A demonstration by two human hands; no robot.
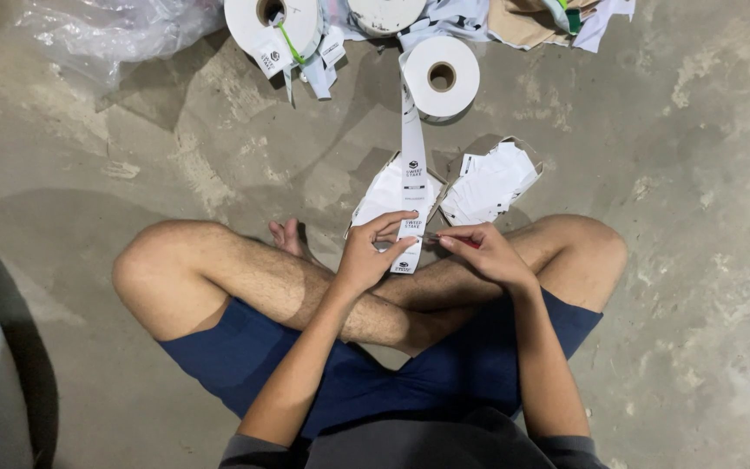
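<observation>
Concrete floor [219, 156], left hand [366, 252] grip pinching white label strip [411, 165], right hand [483, 252] grip clenched on small red-handled tool [466, 244]

Bare, stained grey concrete floor [679, 287], dimly lit.

Concrete floor [132, 156], label rolls [441, 76], cut labels [488, 184]

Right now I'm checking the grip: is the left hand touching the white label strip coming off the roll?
Touching. The head view shows the left hand with its fingers curled over the white label strip that runs down from the roll.
</observation>
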